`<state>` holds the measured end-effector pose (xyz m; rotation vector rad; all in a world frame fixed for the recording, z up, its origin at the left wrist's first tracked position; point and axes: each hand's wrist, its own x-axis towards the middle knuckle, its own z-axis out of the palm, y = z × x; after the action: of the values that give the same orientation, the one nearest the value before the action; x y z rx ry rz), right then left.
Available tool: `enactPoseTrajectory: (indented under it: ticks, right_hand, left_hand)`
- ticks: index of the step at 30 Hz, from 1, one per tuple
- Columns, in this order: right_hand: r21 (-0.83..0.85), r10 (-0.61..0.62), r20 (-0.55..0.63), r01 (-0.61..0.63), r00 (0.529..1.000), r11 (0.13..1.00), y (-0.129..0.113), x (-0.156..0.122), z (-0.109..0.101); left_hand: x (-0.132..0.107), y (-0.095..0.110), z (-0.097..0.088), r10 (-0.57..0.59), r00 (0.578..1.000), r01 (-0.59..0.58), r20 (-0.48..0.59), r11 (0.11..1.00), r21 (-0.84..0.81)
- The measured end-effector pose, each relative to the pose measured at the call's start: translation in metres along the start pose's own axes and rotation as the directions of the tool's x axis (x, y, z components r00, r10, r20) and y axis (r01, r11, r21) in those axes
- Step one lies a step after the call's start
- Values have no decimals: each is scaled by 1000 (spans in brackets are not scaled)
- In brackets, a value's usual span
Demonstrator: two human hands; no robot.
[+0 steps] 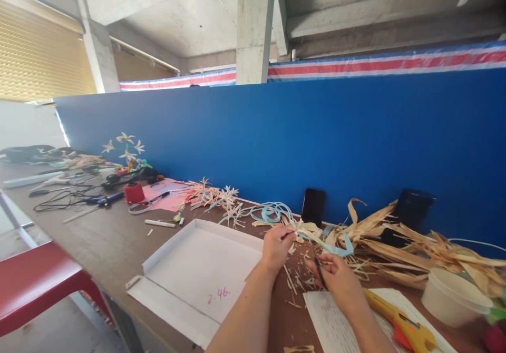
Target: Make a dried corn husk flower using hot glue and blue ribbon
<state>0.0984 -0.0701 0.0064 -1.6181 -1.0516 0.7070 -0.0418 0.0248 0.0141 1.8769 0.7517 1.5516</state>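
My left hand (278,246) is closed in a pinch at the near side of a pale husk piece (302,230), whose exact shape is hard to make out. My right hand (335,276) is closed round a slim black-handled tool (319,273); its tip is too small to identify. Light blue ribbon (340,248) runs just beyond both hands, with more ribbon coiled (272,213) behind the left one. Pale husk scraps (298,279) litter the brown table between my hands. A printed sheet (316,313) lies under my right forearm.
Left of my arms lies a shallow white box (201,268). To the right are a yellow glue gun (403,321), a white tub (454,297) and dried corn husks (419,258). A phone (313,206) leans on the blue partition (237,142). Husk flowers (227,197) lie farther left.
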Motion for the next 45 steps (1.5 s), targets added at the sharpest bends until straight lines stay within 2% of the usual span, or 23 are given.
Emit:
enactPoseTrajectory:
  ticks: [2,4,7,9,14,21,25,34,38,42,45]
  right_hand:
    - [-216,-74,-54,60,996,974,4,1,1]
    - [-403,-130,-100,80,986,912,3,-1,1]
    - [-520,-157,-112,77,981,851,-2,-4,0]
    - [-493,-138,-103,70,985,867,-4,-5,0]
    - [-294,-87,-93,56,992,954,0,-1,0]
    - [-264,-62,-86,38,994,964,2,0,4]
    - [-136,-17,-74,7,997,991,-7,-3,3]
    - [-8,-89,-50,88,995,996,-9,-3,2]
    - [-89,-112,-67,106,991,990,-6,-2,4]
    - [-314,-108,-79,78,991,946,-3,-2,6]
    - [-469,-95,-138,19,986,883,-1,-3,7]
  left_hand:
    - [0,0,0,-16,1000,16,-14,999,-30]
    - [0,1,0,-29,999,28,-22,999,-39]
    - [0,2,0,-28,999,27,-19,999,-34]
    - [0,2,0,-23,999,23,-24,999,-32]
    - [0,1,0,-11,997,11,-70,1000,-12]
    - [1,2,-1,2,995,-1,-101,1000,17]
    - [1,2,-1,-9,994,12,-104,1000,24]
    - [0,-2,0,-2,992,5,-122,1000,30]
    - [0,-1,0,-12,993,15,-117,1000,27]
    - [0,1,-1,-32,995,33,-92,999,13]
    - [0,1,0,-50,996,49,-69,999,-8]
